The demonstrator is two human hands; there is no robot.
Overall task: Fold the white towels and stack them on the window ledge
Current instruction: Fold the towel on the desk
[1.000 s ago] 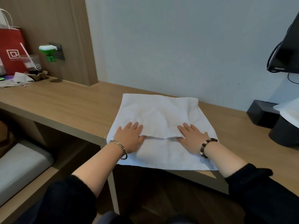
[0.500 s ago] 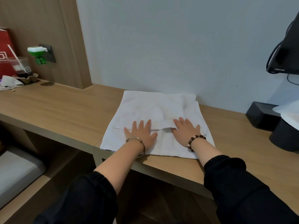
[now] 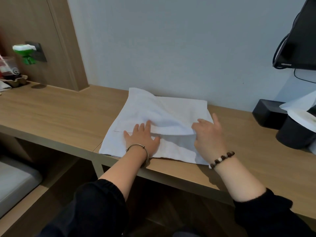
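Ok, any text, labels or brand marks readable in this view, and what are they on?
Black screen: small light brand mark on its lower edge, too blurred to read.
Clear cup: round mark like "@", blurred.
White towel: no text.

A black screen (image 3: pixel 298 36) hangs right, above a black box (image 3: pixel 266 113).
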